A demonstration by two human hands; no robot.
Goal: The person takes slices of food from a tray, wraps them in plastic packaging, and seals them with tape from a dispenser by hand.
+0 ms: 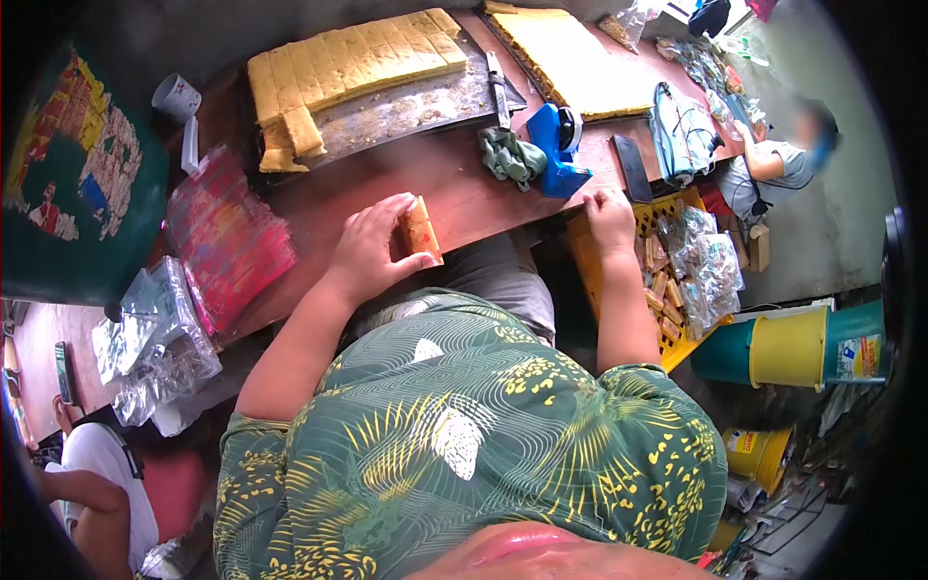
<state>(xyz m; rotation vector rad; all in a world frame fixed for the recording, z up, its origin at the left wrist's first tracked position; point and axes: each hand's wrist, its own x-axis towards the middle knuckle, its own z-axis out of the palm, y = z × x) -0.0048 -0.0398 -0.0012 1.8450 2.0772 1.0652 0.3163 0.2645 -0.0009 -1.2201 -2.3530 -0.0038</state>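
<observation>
My left hand (372, 249) is at the front edge of the brown table (387, 179), its fingers and thumb around a small rectangular cake piece (421, 232) that looks wrapped. Farther right, my right hand (610, 220) is closed above the corner of a yellow crate (590, 261); whatever its fingers hold, if anything, is too small to make out. Between the hands and farther back stands a blue tape dispenser (553, 155) beside a crumpled green cloth (512, 158). A black phone (632, 168) lies just beyond my right hand.
Trays of yellow cake (358, 60) and another cake slab (570, 58) lie at the back. Wrapped pieces (665, 295) fill part of the crate. Plastic sheets (227, 237) lie left. One person (773, 174) is at the right, another (106, 483) at lower left.
</observation>
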